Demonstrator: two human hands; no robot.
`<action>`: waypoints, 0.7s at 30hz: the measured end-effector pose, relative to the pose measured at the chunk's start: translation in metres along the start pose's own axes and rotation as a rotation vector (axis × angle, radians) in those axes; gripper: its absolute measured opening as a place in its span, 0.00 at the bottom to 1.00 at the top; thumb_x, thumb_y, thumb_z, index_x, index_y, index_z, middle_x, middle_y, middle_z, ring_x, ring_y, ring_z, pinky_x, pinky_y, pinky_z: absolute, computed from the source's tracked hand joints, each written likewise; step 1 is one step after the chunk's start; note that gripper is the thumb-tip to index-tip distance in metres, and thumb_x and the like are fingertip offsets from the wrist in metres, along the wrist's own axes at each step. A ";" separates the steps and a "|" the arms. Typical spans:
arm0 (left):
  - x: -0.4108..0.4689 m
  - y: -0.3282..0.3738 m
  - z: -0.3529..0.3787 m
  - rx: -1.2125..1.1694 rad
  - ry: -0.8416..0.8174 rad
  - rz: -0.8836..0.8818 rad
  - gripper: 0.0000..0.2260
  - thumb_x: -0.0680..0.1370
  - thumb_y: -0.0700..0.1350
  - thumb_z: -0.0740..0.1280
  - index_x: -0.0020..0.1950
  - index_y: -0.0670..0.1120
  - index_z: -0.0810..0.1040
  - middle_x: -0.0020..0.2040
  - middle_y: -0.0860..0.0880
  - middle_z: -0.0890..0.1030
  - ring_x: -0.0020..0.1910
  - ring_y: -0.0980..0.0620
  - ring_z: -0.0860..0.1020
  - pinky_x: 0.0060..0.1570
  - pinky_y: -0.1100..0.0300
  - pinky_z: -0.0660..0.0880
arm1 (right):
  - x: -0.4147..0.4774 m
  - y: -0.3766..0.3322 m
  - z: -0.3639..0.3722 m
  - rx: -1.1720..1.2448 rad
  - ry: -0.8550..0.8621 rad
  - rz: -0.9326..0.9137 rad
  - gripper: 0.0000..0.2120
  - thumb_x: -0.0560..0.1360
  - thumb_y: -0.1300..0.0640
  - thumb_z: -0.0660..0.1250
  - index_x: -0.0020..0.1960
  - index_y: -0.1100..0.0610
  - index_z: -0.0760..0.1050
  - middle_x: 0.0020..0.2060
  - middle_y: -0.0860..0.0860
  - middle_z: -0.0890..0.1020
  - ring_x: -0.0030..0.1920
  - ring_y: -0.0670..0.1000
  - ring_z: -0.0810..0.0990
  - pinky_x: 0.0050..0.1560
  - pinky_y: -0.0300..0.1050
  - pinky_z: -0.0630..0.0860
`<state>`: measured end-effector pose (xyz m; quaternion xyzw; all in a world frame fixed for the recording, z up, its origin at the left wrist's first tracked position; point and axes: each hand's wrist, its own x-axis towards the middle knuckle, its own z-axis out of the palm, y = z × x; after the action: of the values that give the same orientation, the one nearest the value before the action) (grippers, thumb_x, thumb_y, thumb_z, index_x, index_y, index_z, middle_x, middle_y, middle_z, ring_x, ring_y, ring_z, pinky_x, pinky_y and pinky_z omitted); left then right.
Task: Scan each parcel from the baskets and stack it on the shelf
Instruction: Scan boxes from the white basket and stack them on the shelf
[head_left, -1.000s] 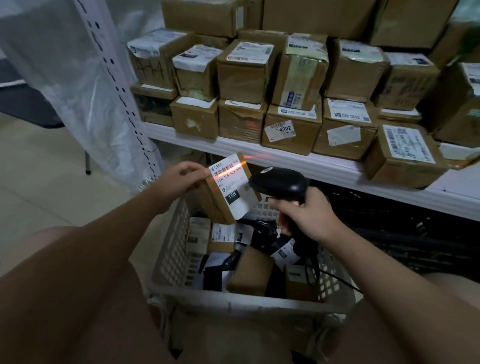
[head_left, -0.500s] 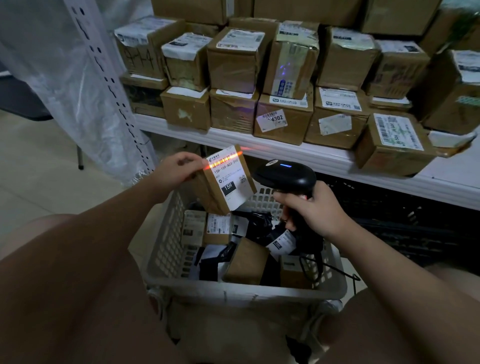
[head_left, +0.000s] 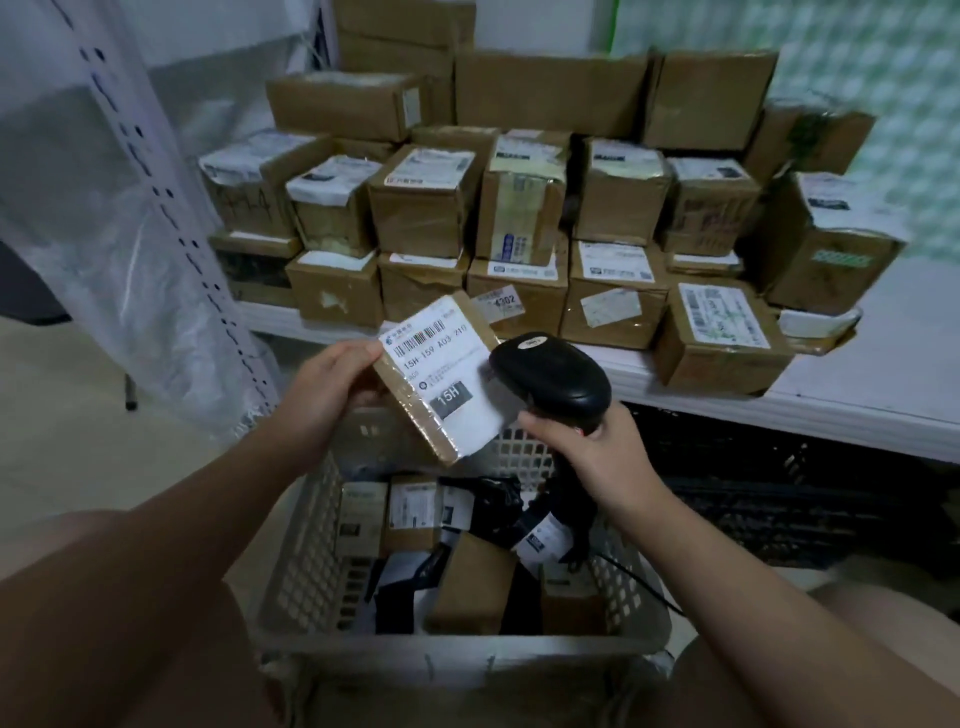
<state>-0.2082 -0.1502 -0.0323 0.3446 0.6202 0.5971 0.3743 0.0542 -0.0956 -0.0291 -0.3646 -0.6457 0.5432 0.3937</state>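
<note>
Mid-frame, the held parcel (head_left: 439, 376) sits left of the scanner (head_left: 553, 376), above the basket (head_left: 311, 545), with the shelf (head_left: 857, 389) of stacked boxes (head_left: 519, 208) behind.

Parcel (head_left: 441, 379), pinched in left hand (head_left: 332, 384): white label (head_left: 447, 371) with barcode at top. Printed line beneath reads "15H 159 A03 210". Lower down, black block with white "15H". Remaining small print on the label too fine to read.

Box (head_left: 519, 322) in the front row on the shelf (head_left: 857, 384): tilted white sticker (head_left: 501, 303), digits "4302" legible, leading character unclear.

Scanner (head_left: 550, 374): small oval mark on top, unreadable.

Labels on other shelf boxes and basket parcels: blurred, nothing legible.
</note>
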 end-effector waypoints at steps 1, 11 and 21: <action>-0.003 0.007 0.008 -0.049 0.002 0.019 0.12 0.80 0.50 0.63 0.57 0.45 0.79 0.56 0.47 0.83 0.57 0.50 0.80 0.59 0.52 0.75 | -0.001 -0.002 -0.003 0.079 0.069 -0.015 0.36 0.61 0.48 0.78 0.65 0.60 0.74 0.57 0.56 0.81 0.58 0.50 0.81 0.54 0.42 0.78; -0.033 0.087 0.142 -0.220 -0.206 0.126 0.11 0.81 0.53 0.60 0.56 0.47 0.73 0.57 0.48 0.80 0.57 0.53 0.79 0.60 0.54 0.76 | -0.004 -0.052 -0.062 0.364 0.523 -0.309 0.22 0.63 0.58 0.78 0.53 0.47 0.77 0.47 0.40 0.85 0.54 0.43 0.82 0.57 0.41 0.77; 0.021 0.105 0.185 0.400 -0.090 0.371 0.12 0.80 0.56 0.60 0.51 0.48 0.72 0.48 0.46 0.79 0.49 0.46 0.79 0.53 0.43 0.77 | 0.059 -0.069 -0.095 0.355 0.461 -0.126 0.12 0.70 0.55 0.75 0.53 0.49 0.80 0.52 0.49 0.84 0.58 0.51 0.80 0.63 0.53 0.75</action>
<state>-0.0582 -0.0374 0.0699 0.5457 0.6347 0.5051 0.2101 0.1128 -0.0133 0.0550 -0.3631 -0.4555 0.5252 0.6204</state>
